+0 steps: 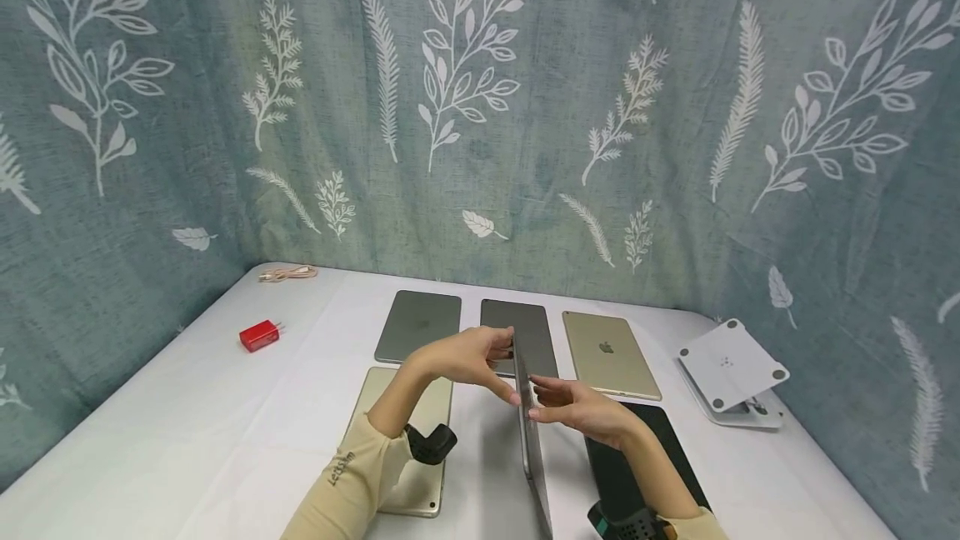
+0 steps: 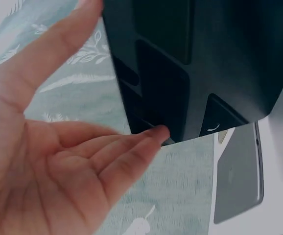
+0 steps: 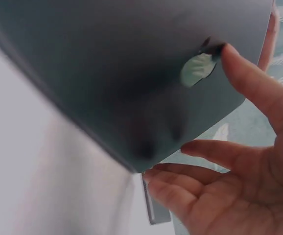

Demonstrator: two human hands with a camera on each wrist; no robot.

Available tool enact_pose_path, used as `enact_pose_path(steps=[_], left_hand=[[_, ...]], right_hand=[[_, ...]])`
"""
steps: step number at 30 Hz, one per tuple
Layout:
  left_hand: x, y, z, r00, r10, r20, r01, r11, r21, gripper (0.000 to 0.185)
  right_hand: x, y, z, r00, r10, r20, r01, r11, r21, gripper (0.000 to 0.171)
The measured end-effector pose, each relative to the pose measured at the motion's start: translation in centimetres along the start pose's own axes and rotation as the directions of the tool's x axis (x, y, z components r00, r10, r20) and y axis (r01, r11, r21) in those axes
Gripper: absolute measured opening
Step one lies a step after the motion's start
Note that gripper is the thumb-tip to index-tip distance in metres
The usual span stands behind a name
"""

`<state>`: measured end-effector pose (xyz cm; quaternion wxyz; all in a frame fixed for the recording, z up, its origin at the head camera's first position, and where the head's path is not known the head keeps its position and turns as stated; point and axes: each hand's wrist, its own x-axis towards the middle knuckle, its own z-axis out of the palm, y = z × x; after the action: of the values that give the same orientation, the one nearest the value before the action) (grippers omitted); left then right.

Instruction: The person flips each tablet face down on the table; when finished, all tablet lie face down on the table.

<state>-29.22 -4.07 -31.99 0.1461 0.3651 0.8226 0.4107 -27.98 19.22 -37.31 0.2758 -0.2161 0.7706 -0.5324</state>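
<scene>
A grey tablet (image 1: 529,440) stands on edge above the table, between both hands. My left hand (image 1: 468,357) holds its upper part, with the thumb on the near side and fingers at the far end. In the left wrist view its glossy dark screen (image 2: 161,83) shows reflections, and the fingertips (image 2: 158,133) touch a corner. My right hand (image 1: 581,408) holds the other face. The right wrist view shows the grey back with an apple logo (image 3: 199,69); the right thumb presses beside the logo, and the other fingers lie at the edge.
Around the hands lie a grey-green tablet (image 1: 418,325), a dark grey tablet (image 1: 536,319), a gold tablet (image 1: 611,352), a pale gold tablet (image 1: 411,482) and a black-screened tablet (image 1: 660,432). A white folding stand (image 1: 731,365) is right; a red charger (image 1: 259,336) and cable (image 1: 288,273) are left.
</scene>
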Motion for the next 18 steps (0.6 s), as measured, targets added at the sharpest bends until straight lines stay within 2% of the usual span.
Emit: enact_pose_path(steps=[4, 8, 13, 16, 18], left_hand=[[-0.7, -0.4, -0.7, 0.999, 0.005, 0.035, -0.004, 1.0, -0.03, 0.086], [-1.1, -0.9, -1.3, 0.998, -0.013, 0.069, 0.01, 0.999, 0.052, 0.087], [-0.9, -1.7, -1.2, 0.994, -0.054, 0.095, 0.041, 0.99, 0.136, 0.083], [-0.5, -2.1, -0.5, 0.988, -0.12, 0.093, 0.096, 0.969, 0.23, 0.079], [-0.2, -2.4, -0.1, 0.984, -0.157, 0.081, 0.124, 0.939, 0.32, 0.069]], right_hand=[[0.4, 0.7, 0.3, 1.0, 0.009, 0.002, -0.009, 0.994, -0.105, 0.078], [0.4, 0.8, 0.4, 1.0, 0.003, -0.031, -0.01, 0.974, -0.226, 0.082], [0.0, 0.7, -0.1, 0.997, -0.005, -0.071, -0.022, 0.926, -0.377, 0.081], [-0.5, 0.6, -0.6, 0.993, 0.024, -0.114, -0.068, 0.913, -0.403, 0.078], [-0.8, 0.6, -0.9, 0.99, 0.041, -0.135, -0.093, 0.91, -0.405, 0.076]])
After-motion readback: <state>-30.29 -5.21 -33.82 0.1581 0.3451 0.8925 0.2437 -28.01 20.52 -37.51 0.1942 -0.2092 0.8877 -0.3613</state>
